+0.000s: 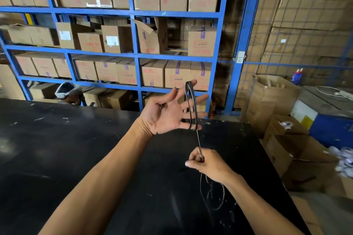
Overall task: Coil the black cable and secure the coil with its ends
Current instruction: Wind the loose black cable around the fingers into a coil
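The thin black cable (pixel 191 105) is wound in a few loops around the spread fingers of my left hand (pixel 168 112), which is raised palm-up above the black table (pixel 66 158). From the lowest finger one strand runs straight down to my right hand (pixel 206 162), whose fist is pinched on it. Below that fist the loose remainder of the cable (pixel 212 194) hangs and lies in slack curls on the table top, hard to see against the black.
A blue metal rack (pixel 133 13) full of cardboard boxes stands behind the table. A person's head with a headset (pixel 66 91) shows past the far edge at left. Open cartons (pixel 286 150) and a blue bin (pixel 332 126) stand on the floor at right.
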{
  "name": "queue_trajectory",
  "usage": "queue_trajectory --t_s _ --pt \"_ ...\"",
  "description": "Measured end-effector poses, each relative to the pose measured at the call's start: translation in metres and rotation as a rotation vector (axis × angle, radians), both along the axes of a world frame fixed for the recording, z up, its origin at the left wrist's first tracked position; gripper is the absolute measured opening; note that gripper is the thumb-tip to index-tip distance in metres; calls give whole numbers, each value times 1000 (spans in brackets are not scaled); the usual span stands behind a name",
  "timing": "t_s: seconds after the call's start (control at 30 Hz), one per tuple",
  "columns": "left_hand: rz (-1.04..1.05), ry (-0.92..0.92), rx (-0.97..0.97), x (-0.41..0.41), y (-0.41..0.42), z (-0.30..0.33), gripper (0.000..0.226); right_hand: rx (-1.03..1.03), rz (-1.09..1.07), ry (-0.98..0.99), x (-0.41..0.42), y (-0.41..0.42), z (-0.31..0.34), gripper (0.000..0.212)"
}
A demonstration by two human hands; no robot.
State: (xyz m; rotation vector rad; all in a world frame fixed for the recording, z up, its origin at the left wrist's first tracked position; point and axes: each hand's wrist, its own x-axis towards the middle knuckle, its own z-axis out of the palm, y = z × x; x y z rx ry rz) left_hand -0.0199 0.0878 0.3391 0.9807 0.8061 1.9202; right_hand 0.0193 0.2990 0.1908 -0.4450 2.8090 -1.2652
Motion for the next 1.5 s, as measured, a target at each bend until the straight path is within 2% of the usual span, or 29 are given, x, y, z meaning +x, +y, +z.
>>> queue_trajectory --t_s 0.17,0.27,0.37,0.43,0.57,0.7,0.77,0.9,1.03,1.17,1.23,1.3,1.5 --pt "319 -82 -54 -23 -5 6 38 80 34 91 19 -5 3 31" --pt "550 -174 -116 -37 -19 -6 36 4 60 210 29 -2 15 28" --pt "634 -222 -262 -44 -34 -26 36 -83 22 380 29 8 36 23" --pt "591 -204 -369 -39 -40 -41 36 -74 4 497 25 19 54 16" --pt "354 -50 -690 -20 -30 -58 44 177 -42 793 11 29 90 9" --pt "54 76 -810 -7 -11 -56 56 253 -97 885 -5 33 109 13" --pt "-13 98 -769 -2 -6 -48 52 206 -114 860 -14 37 111 11" --pt "-85 95 -550 7 -5 -35 56 135 -100 736 -30 40 97 24" --pt "-147 48 -258 15 6 -20 62 91 -107 383 -31 24 67 24" --pt "-52 43 -43 4 11 0 56 120 -18 203 -14 2 33 22" --pt "54 -5 -12 -7 5 7 55 94 10 170 0 -2 23 22" --pt "184 -60 -23 -16 -4 8 51 12 19 213 15 -2 19 32" --pt "523 -195 -157 -33 -28 -20 41 -213 89 367 40 2 43 43"
